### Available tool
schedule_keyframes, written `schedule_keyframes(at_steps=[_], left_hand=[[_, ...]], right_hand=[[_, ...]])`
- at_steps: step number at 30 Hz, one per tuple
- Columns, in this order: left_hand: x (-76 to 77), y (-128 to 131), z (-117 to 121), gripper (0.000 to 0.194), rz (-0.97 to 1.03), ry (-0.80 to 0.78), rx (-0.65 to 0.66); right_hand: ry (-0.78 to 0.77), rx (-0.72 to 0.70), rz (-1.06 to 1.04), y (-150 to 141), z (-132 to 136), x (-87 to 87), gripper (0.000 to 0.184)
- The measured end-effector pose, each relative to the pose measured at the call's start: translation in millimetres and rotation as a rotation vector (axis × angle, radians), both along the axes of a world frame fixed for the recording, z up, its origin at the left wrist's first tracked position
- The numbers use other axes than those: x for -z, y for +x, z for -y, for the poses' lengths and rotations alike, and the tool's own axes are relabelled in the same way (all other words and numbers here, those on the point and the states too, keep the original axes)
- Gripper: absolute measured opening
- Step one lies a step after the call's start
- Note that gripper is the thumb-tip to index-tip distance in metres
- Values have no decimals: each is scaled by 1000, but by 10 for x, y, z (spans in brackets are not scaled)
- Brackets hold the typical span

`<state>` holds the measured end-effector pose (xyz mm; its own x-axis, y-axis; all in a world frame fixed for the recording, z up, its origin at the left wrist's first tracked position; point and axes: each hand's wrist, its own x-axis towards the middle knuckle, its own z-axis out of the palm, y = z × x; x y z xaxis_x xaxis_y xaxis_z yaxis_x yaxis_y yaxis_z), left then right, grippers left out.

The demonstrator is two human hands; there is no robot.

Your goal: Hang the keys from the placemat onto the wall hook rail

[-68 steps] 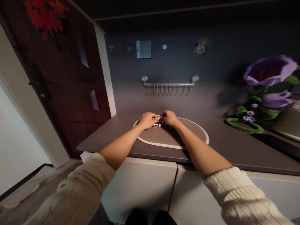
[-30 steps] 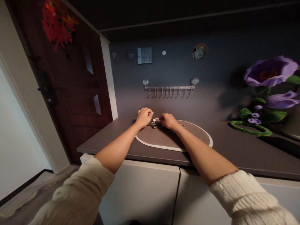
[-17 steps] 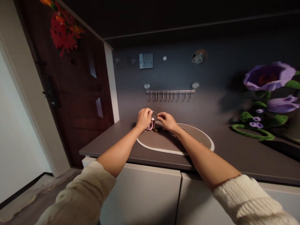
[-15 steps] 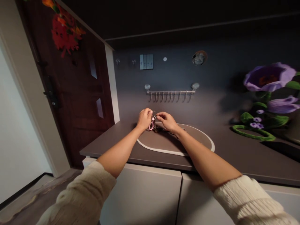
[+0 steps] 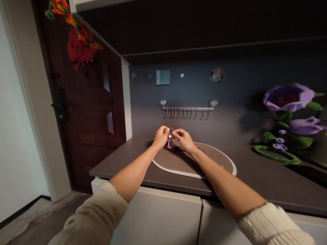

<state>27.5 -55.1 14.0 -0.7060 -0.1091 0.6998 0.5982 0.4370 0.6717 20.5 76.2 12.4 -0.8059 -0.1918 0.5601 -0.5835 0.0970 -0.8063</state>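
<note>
My left hand (image 5: 160,136) and my right hand (image 5: 183,139) are pinched together on a key ring with a pink loop and keys (image 5: 170,141), held just above the far edge of an oval brown mat with a white rim (image 5: 178,172). The mat lies on a dark countertop (image 5: 122,160). More small metal pieces lie on the mat right beside my right hand (image 5: 200,148). Both forearms are bare, with cream knit sleeves pushed up.
A chrome hook rail (image 5: 187,109) hangs on the dark wall just above my hands. A dark wooden door (image 5: 87,109) with red flowers (image 5: 80,47) stands at the left. A purple flower ornament (image 5: 288,119) sits on the counter at the right. White cabinet doors (image 5: 163,221) are below.
The key bunch has been lifted off the mat, its pink loop now dangling between my two hands. My head has tipped so the scene sits lower in view.
</note>
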Motion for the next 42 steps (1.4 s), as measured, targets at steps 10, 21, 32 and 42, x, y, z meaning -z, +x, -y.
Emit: schedule_keyframes(at_steps=[10, 21, 32, 42], left_hand=[[34, 2, 80, 28, -71, -155, -195], [117, -80, 227, 27, 125, -92, -426], [133, -104, 216, 27, 144, -104, -466], [83, -58, 209, 26, 189, -112, -461]], right_hand=[[100, 173, -162, 24, 15, -6, 27], [-115, 205, 24, -315, 243, -385, 13], [-267, 285, 225, -648, 588, -721, 12], [-273, 364, 290, -773, 743, -710, 20]])
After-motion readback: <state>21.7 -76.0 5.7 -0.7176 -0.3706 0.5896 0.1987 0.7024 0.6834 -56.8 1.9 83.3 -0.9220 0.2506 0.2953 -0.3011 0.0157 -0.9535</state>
